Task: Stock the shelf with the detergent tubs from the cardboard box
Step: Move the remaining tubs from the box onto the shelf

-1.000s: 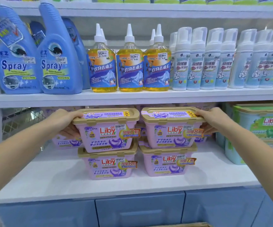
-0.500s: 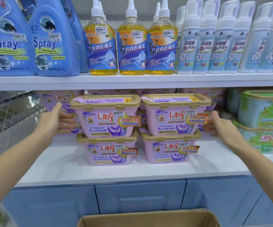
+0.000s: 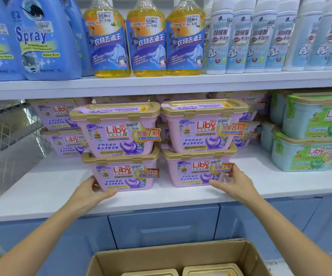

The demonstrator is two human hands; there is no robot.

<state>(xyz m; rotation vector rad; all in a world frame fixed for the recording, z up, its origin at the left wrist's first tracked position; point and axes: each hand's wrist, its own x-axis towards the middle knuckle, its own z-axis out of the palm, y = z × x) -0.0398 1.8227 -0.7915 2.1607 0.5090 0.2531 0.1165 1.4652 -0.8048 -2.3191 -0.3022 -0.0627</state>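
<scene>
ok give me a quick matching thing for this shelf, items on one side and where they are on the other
Items:
1. yellow bottles
2. green tubs
3. cardboard box
4. left hand

Places:
a. lowest in view, gold-lidded tubs inside
b. touching the bottom corner of the lower left purple tub
c. on the upper shelf
d. right end of the lower shelf, stacked

Pairs: 1-c, 2-d, 3-a, 4-b

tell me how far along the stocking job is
Done: four purple tubs stand two-high at the shelf front, more behind. In hand: the left hand touches a corner of the lower left tub, the right hand the lower right tub, apparently squaring the stacks. Left: at least two gold-lidded tubs show in the cardboard box.
</scene>
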